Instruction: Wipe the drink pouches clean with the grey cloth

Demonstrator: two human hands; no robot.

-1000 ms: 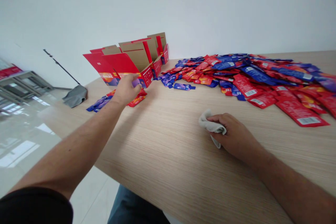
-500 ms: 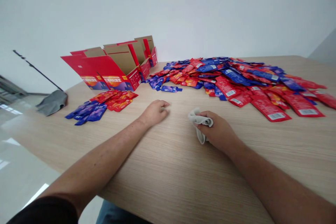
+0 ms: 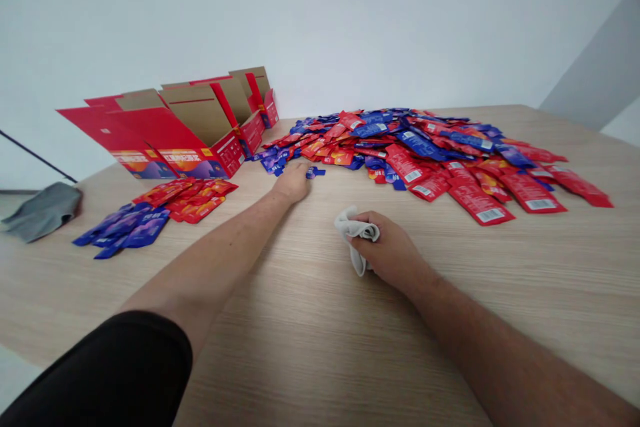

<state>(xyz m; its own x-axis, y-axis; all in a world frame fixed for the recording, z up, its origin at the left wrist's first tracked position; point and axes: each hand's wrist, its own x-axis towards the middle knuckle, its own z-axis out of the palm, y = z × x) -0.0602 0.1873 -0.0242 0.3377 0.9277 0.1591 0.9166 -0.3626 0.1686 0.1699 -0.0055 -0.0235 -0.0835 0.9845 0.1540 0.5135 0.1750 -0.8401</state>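
Note:
My left hand (image 3: 294,181) reaches to the near left edge of the sachet pile. It covers part of a blue sachet (image 3: 316,173), whose right end shows beside the hand. The fingers are hidden behind the back of the hand, so their grip cannot be made out. My right hand (image 3: 387,247) is closed around a crumpled light grey cloth (image 3: 357,257), over the middle of the table. Behind both hands spreads a large heap of red and blue sachets (image 3: 373,130).
Open red cardboard boxes (image 3: 170,127) stand in a row at the back left. In front of them lie red sachets (image 3: 200,203) and blue sachets (image 3: 125,227) in small groups. A grey cloth (image 3: 43,210) sits at the left of the wooden table (image 3: 300,333); a white wall rises behind.
My left hand has moved forward onto the blue sachet near the pile. The view has shifted to the right. My right hand still holds the cloth.

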